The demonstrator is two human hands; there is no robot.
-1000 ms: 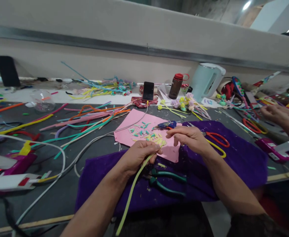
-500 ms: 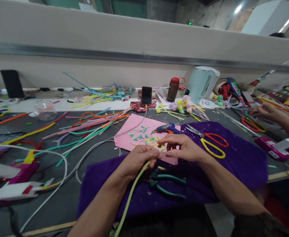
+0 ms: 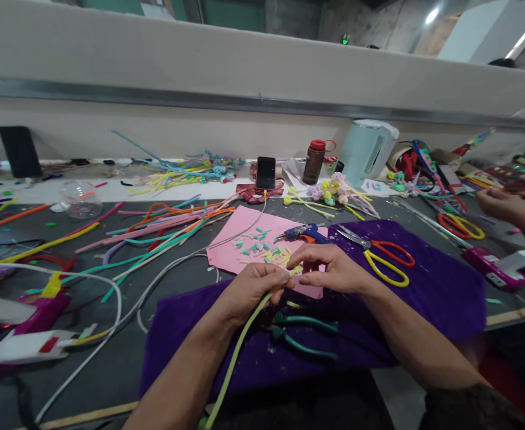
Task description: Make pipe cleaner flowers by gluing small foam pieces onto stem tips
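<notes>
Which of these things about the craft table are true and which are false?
1. The left hand holds a yellow-green pipe cleaner. True.
2. The scissors lie on the pink sheet. False: they lie on the purple cloth, to the right of the pink sheet.
3. The right hand pinches at the tip of the pipe cleaner, close to the left hand. True.
4. The green-handled pliers are in the right hand's grip. False: they lie on the purple cloth below the hands.
5. Small cut pieces lie scattered on the pink sheet. True.
6. The bottle has a blue lid. False: its lid is red.
</notes>
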